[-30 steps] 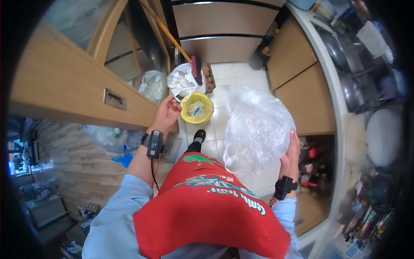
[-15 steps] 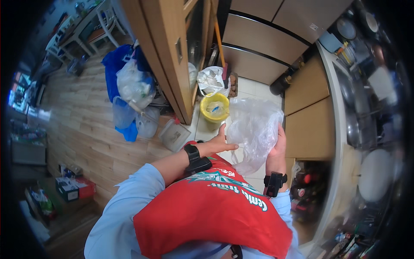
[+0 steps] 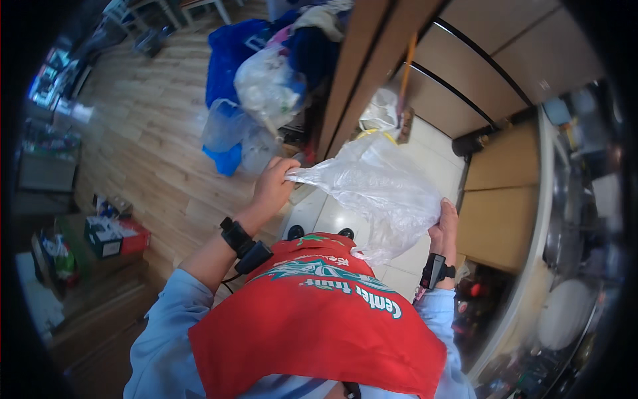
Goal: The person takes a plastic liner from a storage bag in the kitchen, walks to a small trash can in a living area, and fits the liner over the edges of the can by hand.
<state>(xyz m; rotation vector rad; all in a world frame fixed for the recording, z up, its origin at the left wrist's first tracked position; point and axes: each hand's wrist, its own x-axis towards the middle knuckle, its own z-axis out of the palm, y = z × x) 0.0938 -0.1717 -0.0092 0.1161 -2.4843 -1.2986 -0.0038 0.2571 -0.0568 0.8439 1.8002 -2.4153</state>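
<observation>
A clear plastic bag [image 3: 382, 193] is stretched between my two hands in front of my red apron [image 3: 319, 319]. Its left corner is bunched in the closed fingers of my left hand [image 3: 276, 186]. At its other side, my right hand [image 3: 446, 226] grips the edge, the fingers partly behind the film. The bag hangs loose and wrinkled in the middle, its lower end near the top of the apron. Behind it only part of the yellow bucket's rim [image 3: 375, 135] shows. Each wrist carries a black strapped device.
Filled plastic bags [image 3: 269, 86] and blue bags [image 3: 229, 56] are heaped on the wood floor left of the door frame [image 3: 362, 66]. A white bag [image 3: 381, 110] stands beyond the bucket. Cabinets [image 3: 502, 193] and a counter line the right; a red and white box [image 3: 116, 236] sits far left.
My left hand has gone from open beside the bag to gripping its corner, pulling it left. The bag is now spread wide and covers most of the bucket. The view has shifted left.
</observation>
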